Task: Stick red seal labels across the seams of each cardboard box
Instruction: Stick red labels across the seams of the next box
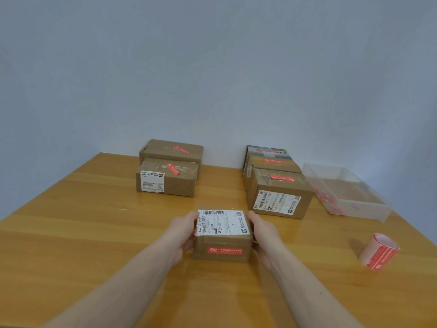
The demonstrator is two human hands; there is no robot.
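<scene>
Small cardboard box (pixel 222 235) sits mid-table, near edge: white shipping label on top, red seal label (pixel 224 250) on the side facing us. We have our left hand (pixel 182 235) and right hand (pixel 262 233) clasped around its two ends, fingers curled against the cardboard. Behind: sealed boxes at left (pixel 166 177) and right (pixel 279 192). Right: clear plastic bin (pixel 343 192), label roll (pixel 378 252) on the wooden table (pixel 94 233).

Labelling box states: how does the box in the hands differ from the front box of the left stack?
The held box sits between the left hand and right hand; the left-stack front box rests untouched against the box behind it. The held box has its red seal on the near side and its shipping label on top; the other has the seal on top, the shipping label on its front. Both are brown cardboard.
</scene>
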